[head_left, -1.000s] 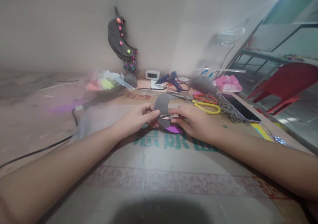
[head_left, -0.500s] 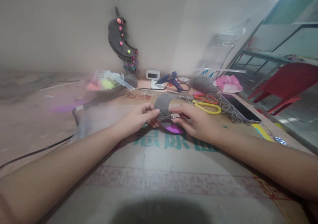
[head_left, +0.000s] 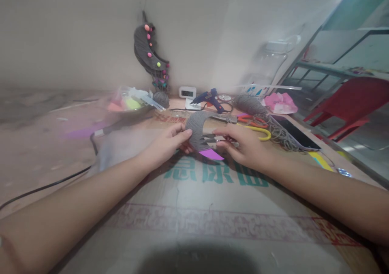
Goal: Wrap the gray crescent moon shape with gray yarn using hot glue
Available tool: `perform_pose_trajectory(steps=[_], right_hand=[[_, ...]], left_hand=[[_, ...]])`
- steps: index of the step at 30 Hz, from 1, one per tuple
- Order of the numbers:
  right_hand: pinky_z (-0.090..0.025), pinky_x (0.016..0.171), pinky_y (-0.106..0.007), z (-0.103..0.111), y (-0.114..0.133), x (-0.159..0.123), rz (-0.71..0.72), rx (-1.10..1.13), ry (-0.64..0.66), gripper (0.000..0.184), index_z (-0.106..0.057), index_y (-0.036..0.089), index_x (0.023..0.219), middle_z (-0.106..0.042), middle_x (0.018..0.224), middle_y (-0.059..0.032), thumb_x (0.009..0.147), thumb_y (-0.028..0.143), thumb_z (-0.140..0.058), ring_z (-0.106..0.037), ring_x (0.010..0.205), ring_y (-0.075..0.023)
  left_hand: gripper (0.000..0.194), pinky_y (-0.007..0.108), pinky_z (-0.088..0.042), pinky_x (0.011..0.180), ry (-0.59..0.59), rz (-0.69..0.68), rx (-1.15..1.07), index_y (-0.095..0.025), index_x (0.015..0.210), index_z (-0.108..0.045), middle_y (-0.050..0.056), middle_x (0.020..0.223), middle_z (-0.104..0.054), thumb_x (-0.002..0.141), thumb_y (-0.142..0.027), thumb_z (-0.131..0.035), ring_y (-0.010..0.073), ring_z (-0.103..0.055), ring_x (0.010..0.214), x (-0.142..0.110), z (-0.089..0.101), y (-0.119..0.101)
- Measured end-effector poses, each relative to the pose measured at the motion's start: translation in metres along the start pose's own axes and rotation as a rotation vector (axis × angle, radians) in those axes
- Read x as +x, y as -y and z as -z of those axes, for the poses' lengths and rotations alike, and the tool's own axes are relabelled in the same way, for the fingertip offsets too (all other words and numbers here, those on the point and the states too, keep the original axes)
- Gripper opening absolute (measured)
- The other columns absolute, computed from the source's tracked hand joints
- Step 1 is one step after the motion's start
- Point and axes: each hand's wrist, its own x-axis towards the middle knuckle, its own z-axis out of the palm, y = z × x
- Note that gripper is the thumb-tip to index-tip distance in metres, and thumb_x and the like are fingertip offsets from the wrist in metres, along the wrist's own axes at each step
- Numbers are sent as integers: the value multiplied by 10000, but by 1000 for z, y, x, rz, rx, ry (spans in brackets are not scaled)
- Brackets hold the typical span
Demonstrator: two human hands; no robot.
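My left hand [head_left: 172,142] is closed on the outer edge of a crescent [head_left: 196,130] wrapped in grey yarn. At the crescent's lower end a bare purple tip [head_left: 212,155] shows. Inside its curve, my right hand [head_left: 238,142] is closed, thumb and fingers pinching grey yarn [head_left: 209,136] that runs to the crescent; the exact grip is blurred. Yellow-handled scissors [head_left: 264,133] lie partly hidden behind my right hand, and orange-handled scissors [head_left: 253,120] lie just beyond them.
A blue glue gun [head_left: 212,99] and white clock [head_left: 187,92] stand near the wall. Loose grey yarn [head_left: 282,136] trails beside a phone [head_left: 293,130]. At left sits a bowl of coloured pieces [head_left: 127,103]. A decorated crescent [head_left: 146,49] hangs on the wall. Printed cardboard [head_left: 194,201] covers the table.
The crescent has turned slightly and shifted left, showing more of its inner curve and the purple tip. My right hand has moved a little to the right, drawing the yarn away from it.
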Motion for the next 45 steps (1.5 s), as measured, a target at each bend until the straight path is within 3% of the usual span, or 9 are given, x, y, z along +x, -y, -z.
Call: perform_pose_trajectory(steps=[24, 28, 33, 45], right_hand=[[-518, 757, -313, 1, 6, 5, -86, 119, 75, 177, -659, 176, 1069, -733, 952, -78, 948, 265, -565, -675, 861, -201], [-521, 726, -307, 0, 8, 4, -109, 125, 46, 154, -662, 170, 1027, -731, 916, -77, 943, 248, -559, -671, 813, -191], [-533, 687, -293, -2, 7, 2, -194, 145, -82, 183, -648, 177, 1079, -731, 954, -74, 934, 252, -567, -671, 800, -181], [-534, 782, -357, -3, 0, 0, -93, 34, 18, 219, -648, 181, 1112, -735, 1022, -96, 953, 299, -555, -682, 893, -225]], left_hand=[[292, 233, -507, 597, 39, 35, -81, -148, 861, -568, 10, 686, -660, 828, -416, -677, 112, -622, 584, 0, 2, 0], [276, 230, -494, 590, 32, 32, -75, -153, 840, -555, 6, 669, -653, 835, -405, -666, 114, -621, 585, 0, 1, -1], [239, 229, -480, 595, 8, 16, -51, -164, 797, -526, 3, 664, -646, 855, -363, -644, 115, -621, 599, -1, -1, -1], [212, 224, -464, 609, 2, -6, -2, -167, 815, -529, -9, 654, -634, 879, -348, -616, 109, -605, 610, -4, -2, -3]])
